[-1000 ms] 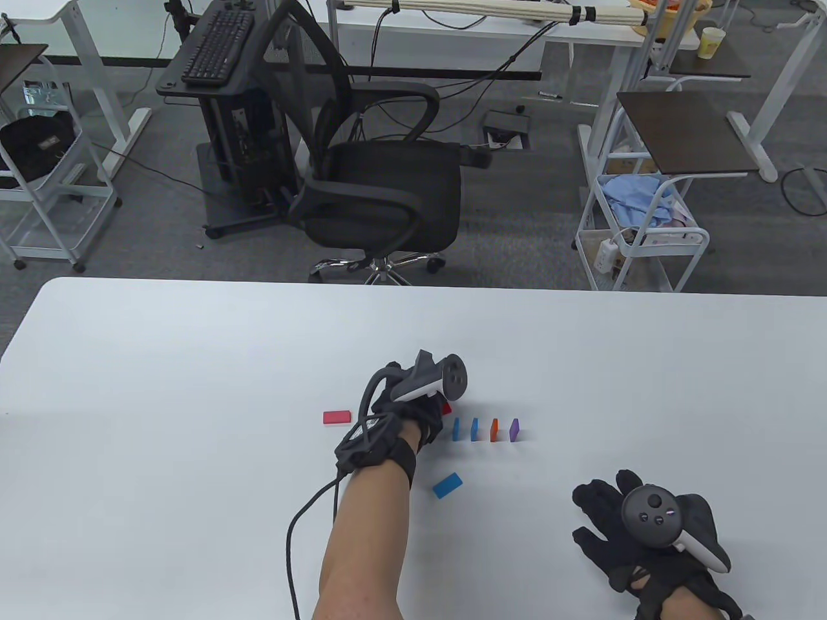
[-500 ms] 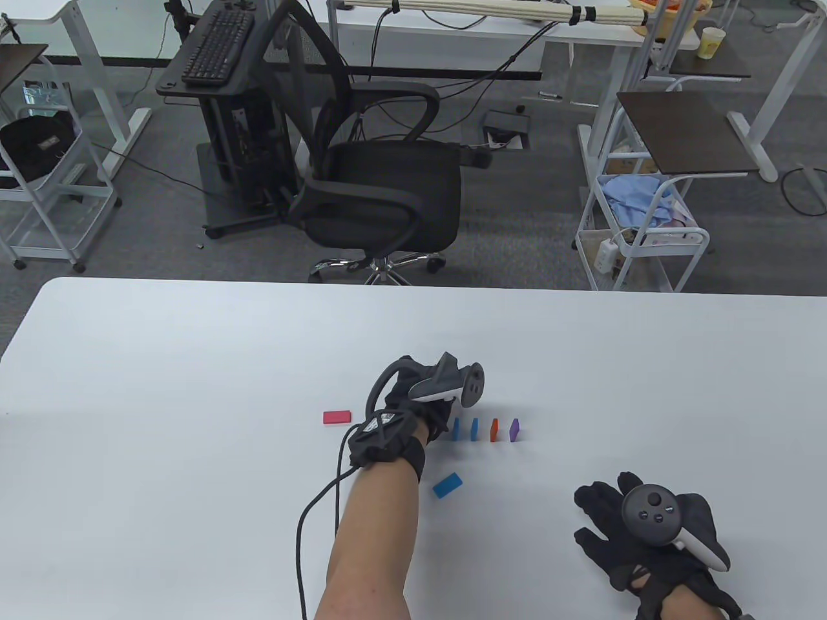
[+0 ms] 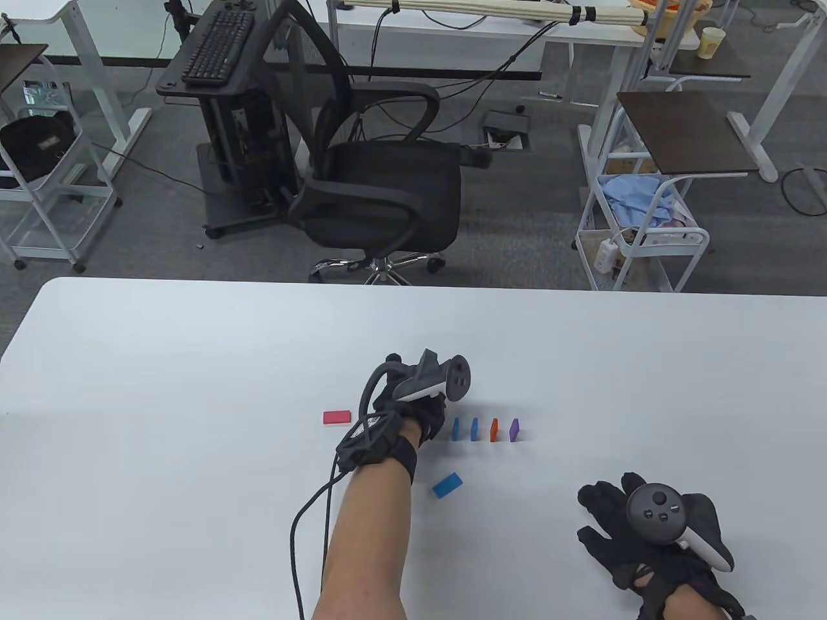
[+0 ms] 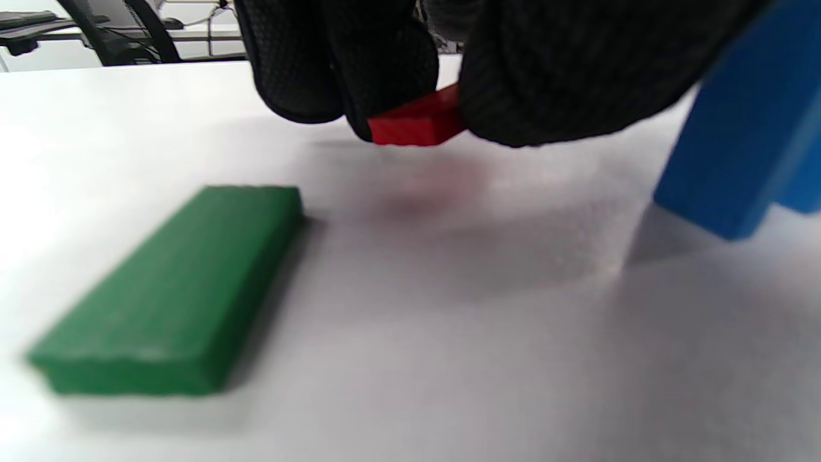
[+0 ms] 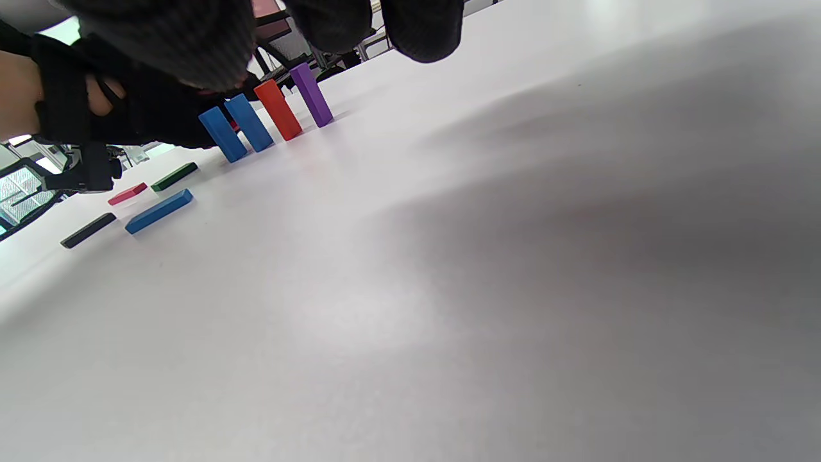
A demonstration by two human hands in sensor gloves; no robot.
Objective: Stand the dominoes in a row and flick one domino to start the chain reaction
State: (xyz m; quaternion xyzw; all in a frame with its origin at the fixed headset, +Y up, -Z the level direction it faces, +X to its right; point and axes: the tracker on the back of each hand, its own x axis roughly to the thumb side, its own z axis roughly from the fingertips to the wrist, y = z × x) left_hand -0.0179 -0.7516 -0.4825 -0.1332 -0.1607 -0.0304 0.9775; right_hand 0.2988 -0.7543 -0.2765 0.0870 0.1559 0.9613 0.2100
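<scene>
Four dominoes stand in a row: blue (image 3: 456, 429), blue (image 3: 475, 429), orange (image 3: 495, 429) and purple (image 3: 514, 429). My left hand (image 3: 423, 413) hovers just left of the row. In the left wrist view its fingertips pinch a red domino (image 4: 417, 122) a little above the table, next to the first blue domino (image 4: 737, 154). From above, the hand hides the red piece. A green domino (image 4: 173, 295) lies flat close by. My right hand (image 3: 636, 526) rests flat on the table at the lower right, fingers spread, holding nothing.
Lying flat are a pink domino (image 3: 336, 417), a blue one (image 3: 448, 485) and a black one (image 5: 88, 230). A cable (image 3: 300, 536) trails from my left wrist. An office chair (image 3: 381, 187) stands beyond the table's far edge (image 3: 413, 287).
My left hand shifted right toward the row, then came back left. The red domino that showed under the tracker is now hidden from above. The right hand barely moved.
</scene>
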